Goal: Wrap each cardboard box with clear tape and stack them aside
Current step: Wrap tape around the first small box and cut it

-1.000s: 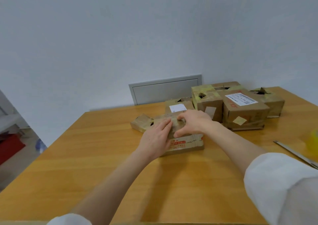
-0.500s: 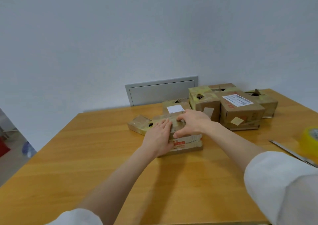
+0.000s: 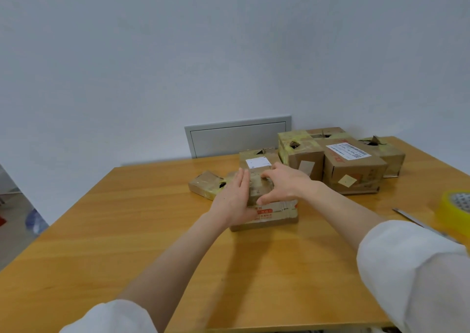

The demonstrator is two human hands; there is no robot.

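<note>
The box [image 3: 276,215] being worked on lies flat near the middle of the table [image 3: 127,231], with red print on its near side and a crumpled, taped top. Both hands are on it. The left hand [image 3: 232,201] lies on the left part of the top with its fingers straight and pressed together, pointing away from the person. The right hand [image 3: 286,184] arches over the right part, its fingers bent with their tips on the far part of the top and its thumb stretched to the near edge (whether it pinches the cardboard or only presses it I cannot tell). Both forearms are bare, and white sleeves [image 3: 417,269] are pushed up towards the elbows.

A small box [image 3: 203,184] with torn tape lies just beside the worked box on its left. A labelled box [image 3: 256,161] sits right behind the hands. To the right of that is a cluster at the table's far right corner. It has a taped box [image 3: 300,154] with a hole in its top, a big box [image 3: 353,172] with a shipping label touching its right side, a back box [image 3: 326,131] behind those two, and an end box [image 3: 390,156] with a torn top at the far right.

A tape roll [image 3: 455,212], yellowish, stands at the right edge of the view, well apart from the hands. A thin metal tool [image 3: 419,223] lies just beside it on the table. A grey panel [image 3: 236,135] is set in the wall behind the table.
</note>
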